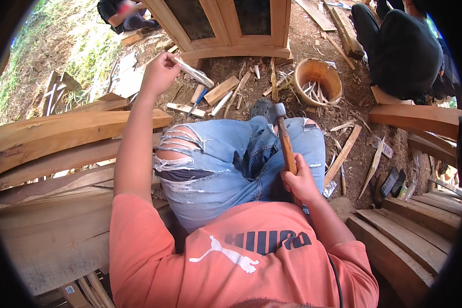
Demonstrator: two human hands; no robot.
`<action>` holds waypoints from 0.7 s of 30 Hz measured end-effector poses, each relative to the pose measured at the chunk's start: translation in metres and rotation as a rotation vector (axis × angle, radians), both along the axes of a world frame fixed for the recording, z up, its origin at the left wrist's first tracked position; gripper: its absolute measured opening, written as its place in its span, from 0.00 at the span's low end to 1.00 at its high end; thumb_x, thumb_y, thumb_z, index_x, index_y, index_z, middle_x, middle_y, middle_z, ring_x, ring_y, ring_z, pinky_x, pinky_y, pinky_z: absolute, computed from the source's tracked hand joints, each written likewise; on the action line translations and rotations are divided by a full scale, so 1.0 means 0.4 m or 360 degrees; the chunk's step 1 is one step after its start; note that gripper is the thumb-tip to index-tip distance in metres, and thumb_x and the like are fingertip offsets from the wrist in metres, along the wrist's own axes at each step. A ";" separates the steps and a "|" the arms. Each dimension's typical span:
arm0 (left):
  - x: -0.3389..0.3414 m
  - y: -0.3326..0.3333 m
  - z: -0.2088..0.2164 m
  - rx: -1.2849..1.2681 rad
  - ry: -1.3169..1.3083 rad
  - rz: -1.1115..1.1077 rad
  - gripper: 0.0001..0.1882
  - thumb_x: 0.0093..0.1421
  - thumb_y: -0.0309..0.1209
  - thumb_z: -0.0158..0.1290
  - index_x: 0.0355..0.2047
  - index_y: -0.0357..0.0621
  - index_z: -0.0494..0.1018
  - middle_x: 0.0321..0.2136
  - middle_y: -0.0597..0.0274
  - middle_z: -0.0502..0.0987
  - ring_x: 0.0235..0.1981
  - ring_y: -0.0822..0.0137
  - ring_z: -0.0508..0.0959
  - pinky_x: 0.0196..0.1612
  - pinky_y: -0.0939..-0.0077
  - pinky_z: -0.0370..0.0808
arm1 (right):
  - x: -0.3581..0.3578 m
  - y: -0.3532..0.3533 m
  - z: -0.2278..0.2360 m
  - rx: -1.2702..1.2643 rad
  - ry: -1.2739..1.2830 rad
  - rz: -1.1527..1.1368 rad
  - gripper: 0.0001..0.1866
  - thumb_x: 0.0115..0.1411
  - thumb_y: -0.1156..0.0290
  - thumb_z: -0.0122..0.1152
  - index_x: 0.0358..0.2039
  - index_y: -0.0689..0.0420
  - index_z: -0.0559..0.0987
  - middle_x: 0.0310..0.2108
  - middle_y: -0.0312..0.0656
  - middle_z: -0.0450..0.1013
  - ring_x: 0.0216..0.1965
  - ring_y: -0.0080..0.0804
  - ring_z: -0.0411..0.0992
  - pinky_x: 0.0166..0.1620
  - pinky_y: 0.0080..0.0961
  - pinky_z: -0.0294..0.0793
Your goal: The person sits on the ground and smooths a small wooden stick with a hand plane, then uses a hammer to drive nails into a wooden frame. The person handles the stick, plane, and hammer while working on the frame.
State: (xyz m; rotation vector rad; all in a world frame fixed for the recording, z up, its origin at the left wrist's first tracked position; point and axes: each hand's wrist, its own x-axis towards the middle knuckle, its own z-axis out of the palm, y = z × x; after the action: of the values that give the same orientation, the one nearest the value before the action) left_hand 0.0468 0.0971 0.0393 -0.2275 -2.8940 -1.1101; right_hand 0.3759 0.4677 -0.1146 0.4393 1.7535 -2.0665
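The left hand is reaching out past the left knee, thumb and fingers pinching the near end of a pale strip. The strip is slanting down to the right by the lower left corner of the cabinet; whether the two are touching, I cannot tell. The right hand is wrapping round the handle of a hammer, which is standing head-up over the lap, between the knees of the jeans. Its head is showing just beside the shoe.

Timbers are crowding the left side, their ends stopping near the left knee. On the right, a stack is lying close by the right elbow. Soil is showing between the right knee and that side, with scraps lying across it. Ahead, a bucket of sticks is standing right of the cabinet, its rim facing up. A blue-handled tool and a block are lying below the strip.
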 end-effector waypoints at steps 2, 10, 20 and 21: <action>-0.065 -0.025 -0.078 -0.0152 -0.0038 0.0054 0.12 0.69 0.35 0.63 0.46 0.40 0.83 0.34 0.61 0.88 0.33 0.71 0.86 0.38 0.73 0.80 | -0.064 -0.004 0.026 -0.0055 0.0065 -0.0005 0.25 0.70 0.74 0.59 0.66 0.57 0.68 0.32 0.38 0.75 0.23 0.23 0.72 0.25 0.26 0.72; -0.282 -0.095 -0.428 -0.0352 -0.0235 0.0134 0.16 0.64 0.43 0.65 0.42 0.45 0.88 0.36 0.54 0.89 0.40 0.55 0.89 0.47 0.62 0.83 | -0.426 -0.094 0.022 0.0248 -0.0024 0.0278 0.26 0.73 0.65 0.62 0.66 0.62 0.71 0.36 0.47 0.78 0.32 0.35 0.80 0.37 0.37 0.81; -0.315 0.009 -0.634 -0.0557 -0.0113 0.0298 0.17 0.64 0.43 0.66 0.43 0.41 0.84 0.37 0.51 0.89 0.41 0.50 0.89 0.47 0.57 0.84 | -0.801 -0.341 -0.222 0.0782 0.0300 0.0296 0.22 0.70 0.62 0.60 0.57 0.66 0.74 0.47 0.67 0.81 0.52 0.68 0.79 0.57 0.56 0.77; -0.309 0.011 -0.646 -0.0546 -0.0091 0.0253 0.17 0.64 0.41 0.66 0.42 0.39 0.82 0.36 0.50 0.89 0.40 0.51 0.89 0.45 0.57 0.84 | -0.811 -0.349 -0.238 0.0815 0.0309 0.0331 0.21 0.71 0.63 0.60 0.56 0.66 0.75 0.46 0.67 0.81 0.52 0.68 0.79 0.57 0.57 0.77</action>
State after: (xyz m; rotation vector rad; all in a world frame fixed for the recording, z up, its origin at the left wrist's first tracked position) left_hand -0.0768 0.1013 -0.2191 0.0282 -3.0712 -0.6033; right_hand 0.0515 0.3281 -0.2096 0.1851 2.3392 -1.5481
